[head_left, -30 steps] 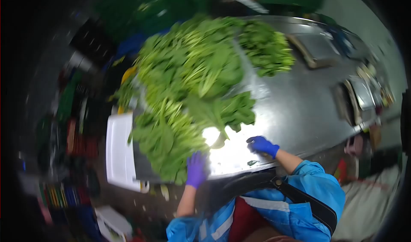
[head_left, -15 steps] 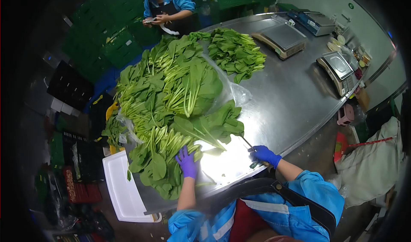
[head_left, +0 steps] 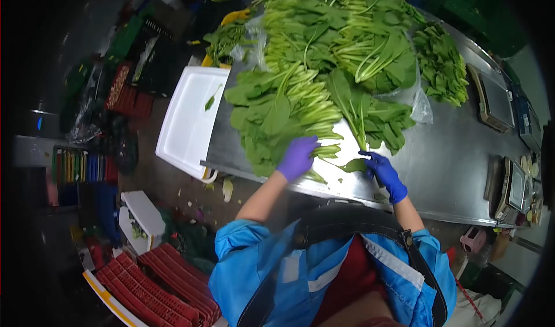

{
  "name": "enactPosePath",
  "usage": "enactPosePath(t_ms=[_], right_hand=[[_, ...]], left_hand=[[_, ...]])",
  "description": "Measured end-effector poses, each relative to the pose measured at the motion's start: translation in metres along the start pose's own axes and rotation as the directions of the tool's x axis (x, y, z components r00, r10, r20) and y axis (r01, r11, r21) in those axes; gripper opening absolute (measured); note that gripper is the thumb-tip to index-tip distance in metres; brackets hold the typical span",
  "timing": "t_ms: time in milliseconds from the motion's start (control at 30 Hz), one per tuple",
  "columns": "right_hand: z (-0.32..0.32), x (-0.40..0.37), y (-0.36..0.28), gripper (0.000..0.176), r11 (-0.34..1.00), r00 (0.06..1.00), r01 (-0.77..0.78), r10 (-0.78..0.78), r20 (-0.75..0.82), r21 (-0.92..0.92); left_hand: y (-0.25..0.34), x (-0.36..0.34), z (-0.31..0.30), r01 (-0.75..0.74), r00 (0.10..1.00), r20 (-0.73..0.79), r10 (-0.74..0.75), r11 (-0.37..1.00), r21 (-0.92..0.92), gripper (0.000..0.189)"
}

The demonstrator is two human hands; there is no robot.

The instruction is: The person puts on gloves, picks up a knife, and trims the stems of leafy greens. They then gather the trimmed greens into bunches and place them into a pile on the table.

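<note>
Bunched leafy greens (head_left: pixel 263 116) with pale stems lie on the metal table, their stem ends toward my hands. My left hand (head_left: pixel 298 158), in a purple glove, is closed around stem ends at the right side of the nearest bunch. My right hand (head_left: pixel 386 176), also gloved, is closed near the table's front edge. The thin dark knife seen in it earlier is mostly hidden now by the fingers. A loose leaf (head_left: pixel 354 165) lies by its fingertips. Just beyond are the stems of another small bunch (head_left: pixel 384 119).
A larger pile of greens (head_left: pixel 370 32) covers the back, with clear plastic (head_left: pixel 424 107) beside it. The white tray (head_left: pixel 188 116) stands at the left of the metal table (head_left: pixel 445 171). Scales (head_left: pixel 491 98) are at the right. Red crates (head_left: pixel 150 286) sit on the floor at lower left.
My view has swung left and down, and the co-worker is out of sight. My left hand has gone from lying spread on the stems to closing around them. My right hand has moved nearer to it.
</note>
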State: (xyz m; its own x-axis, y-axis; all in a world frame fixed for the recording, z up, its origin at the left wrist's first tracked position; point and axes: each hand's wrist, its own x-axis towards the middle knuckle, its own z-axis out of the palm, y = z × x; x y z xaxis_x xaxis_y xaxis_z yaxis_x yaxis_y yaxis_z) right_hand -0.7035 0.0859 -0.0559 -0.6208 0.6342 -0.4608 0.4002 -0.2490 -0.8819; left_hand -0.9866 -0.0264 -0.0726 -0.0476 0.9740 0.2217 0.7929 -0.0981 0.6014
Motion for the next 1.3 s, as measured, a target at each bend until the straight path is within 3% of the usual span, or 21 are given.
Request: enactPosePath(t_ms=[100,167,200,233,300,367,433,467,500,567,600,667,700,767,833,867,900,1033,1100,1200,1300], right_hand=[[0.007,-0.002,-0.017,0.031,0.995,0.997,-0.082,0.083,-0.004,0.055],[0.013,0.0,0.0,0.03,0.992,0.995,-0.099,0.101,-0.019,0.082],[0.014,0.001,0.008,0.03,0.988,0.993,-0.112,0.116,-0.035,0.107],[0.015,0.0,0.009,0.03,0.989,0.993,-0.11,0.114,-0.037,0.104],[0.02,-0.005,0.012,0.031,0.988,0.995,-0.073,0.081,-0.057,0.134],[0.021,-0.011,0.011,0.031,0.987,0.993,-0.101,0.108,-0.054,0.128],[0.017,-0.013,0.012,0.03,0.988,0.993,-0.087,0.096,-0.072,0.129],[0.017,-0.014,0.013,0.028,0.987,0.994,-0.056,0.07,-0.088,0.152],[0.015,-0.015,0.013,0.028,0.986,0.994,-0.05,0.065,-0.092,0.158],[0.015,-0.02,0.005,0.027,0.997,0.986,-0.065,0.07,-0.153,0.037],[0.016,-0.02,0.0,0.027,0.997,0.985,-0.06,0.066,-0.157,0.044],[0.026,-0.016,-0.019,0.03,0.943,0.95,0.172,-0.235,-0.204,-0.286],[0.031,-0.011,-0.028,0.03,0.943,0.949,0.174,-0.237,-0.208,-0.282],[0.041,0.0,-0.048,0.035,0.757,0.807,0.383,-0.553,-0.208,-0.53],[0.048,0.006,-0.071,0.041,0.628,0.732,0.424,-0.662,-0.162,-0.652],[0.051,0.011,-0.075,0.046,0.641,0.774,0.371,-0.613,-0.157,-0.672],[0.055,0.017,-0.07,0.047,0.644,0.733,0.408,-0.654,-0.188,-0.647],[0.062,0.028,-0.068,0.046,0.629,0.71,0.443,-0.681,-0.178,-0.639],[0.065,0.028,-0.07,0.049,0.641,0.721,0.449,-0.672,-0.173,-0.622],[0.067,0.021,-0.073,0.055,0.695,0.75,0.451,-0.635,-0.186,-0.56],[0.061,0.02,-0.063,0.044,0.747,0.817,0.347,-0.538,-0.208,-0.567]], left_hand=[[0.011,-0.01,-0.007,0.056,0.992,0.114,-0.056,0.998,0.001,0.031],[0.018,-0.019,0.017,-0.111,0.987,0.113,0.113,0.993,-0.028,0.028],[0.027,-0.016,0.029,-0.151,0.986,0.081,0.143,0.984,0.097,0.03],[0.032,-0.007,0.039,-0.153,0.986,0.078,0.145,0.984,0.096,0.03],[0.03,0.008,0.055,0.052,0.998,0.016,-0.059,0.958,0.283,0.036],[0.013,0.013,0.066,0.045,0.993,0.087,-0.082,0.93,0.364,0.038],[-0.003,0.023,0.057,0.115,0.941,0.307,-0.142,0.988,0.102,0.037],[-0.001,0.026,0.044,0.192,0.942,0.282,-0.18,0.981,-0.017,0.036],[0.0,0.026,0.034,0.185,0.943,0.284,-0.174,0.983,-0.012,0.036],[0.004,0.028,0.012,0.237,0.971,0.131,-0.201,0.889,-0.391,0.033],[0.011,0.03,0.0,0.248,0.969,0.129,-0.212,0.832,-0.496,0.034],[0.037,0.038,-0.029,0.287,0.958,0.172,-0.23,0.786,-0.547,0.036],[0.047,0.041,-0.039,0.329,0.944,0.214,-0.251,0.73,-0.599,0.038],[0.064,0.046,-0.043,0.282,0.959,0.154,-0.24,0.727,-0.625,0.039],[0.072,0.049,-0.04,0.224,0.971,0.084,-0.225,0.725,-0.651,0.04],[0.075,0.049,-0.039,0.287,0.955,0.157,-0.251,0.653,-0.7,0.042],[0.077,0.049,-0.039,0.349,0.935,0.232,-0.27,0.576,-0.739,0.043],[0.084,0.045,-0.043,0.386,0.922,0.287,-0.259,0.562,-0.732,0.04],[0.092,0.043,-0.049,0.42,0.905,0.313,-0.288,0.487,-0.766,0.037],[0.085,0.037,-0.037,0.436,0.9,0.375,-0.224,0.414,-0.799,0.037],[0.081,0.027,-0.033,0.48,0.877,0.426,-0.225,0.338,-0.81,0.035]])
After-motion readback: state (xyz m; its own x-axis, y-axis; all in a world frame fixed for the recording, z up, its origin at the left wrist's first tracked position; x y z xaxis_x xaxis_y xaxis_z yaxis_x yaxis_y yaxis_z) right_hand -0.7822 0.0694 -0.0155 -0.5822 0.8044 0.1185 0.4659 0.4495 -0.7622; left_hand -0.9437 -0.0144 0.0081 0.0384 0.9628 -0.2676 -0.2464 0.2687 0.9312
